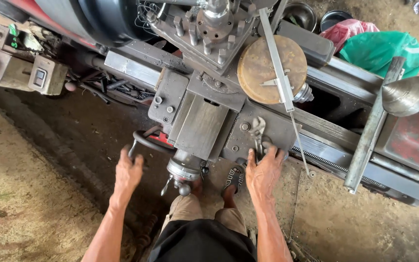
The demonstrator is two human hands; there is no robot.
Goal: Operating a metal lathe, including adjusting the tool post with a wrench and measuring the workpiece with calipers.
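Observation:
I stand at a worn metal lathe. My left hand (128,172) grips the rim of the black carriage handwheel (147,141) at the lathe's front. My right hand (265,171) closes on the handle end of an adjustable wrench (257,133) that lies on the grey carriage apron (248,138). Between my hands a small cross-slide crank (183,171) sticks out toward me. A rusty round disc (265,68) lies on the carriage with a long vernier caliper (281,73) laid across it. The tool post (209,29) stands above.
A tailstock with a conical centre (406,95) sits at the right on the bed (345,160). A flat steel bar (372,126) leans over the bed. Green and pink bags (381,48) and dark bowls lie behind. Dirt floor surrounds my sandalled feet (233,178).

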